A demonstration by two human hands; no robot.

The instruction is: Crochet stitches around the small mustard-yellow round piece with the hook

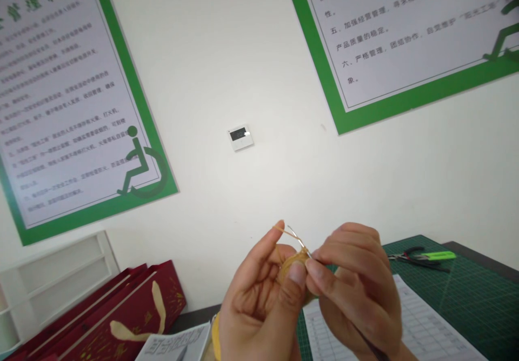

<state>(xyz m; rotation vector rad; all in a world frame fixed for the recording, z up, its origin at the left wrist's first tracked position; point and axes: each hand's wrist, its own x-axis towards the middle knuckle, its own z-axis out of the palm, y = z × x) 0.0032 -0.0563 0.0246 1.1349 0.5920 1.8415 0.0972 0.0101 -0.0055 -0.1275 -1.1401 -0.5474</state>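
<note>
My left hand (261, 301) pinches a small tan crochet piece (288, 268) between thumb and fingers. A strand of tan yarn (288, 233) runs over its raised index fingertip to the hook. My right hand (359, 288) grips a thin metal crochet hook (295, 233), its tip pointing up and left past the top edge of the piece. The hook's shaft meets the stitches there, and its lower end shows below my right palm. My fingers cover much of the crochet piece.
A green cutting mat (466, 296) lies at right, bearing pliers (413, 255), a bright green tool (440, 255) and a printed sheet (421, 323). Red gift bags (97, 318) and a printed booklet (174, 345) are at lower left. Behind is a wall with posters.
</note>
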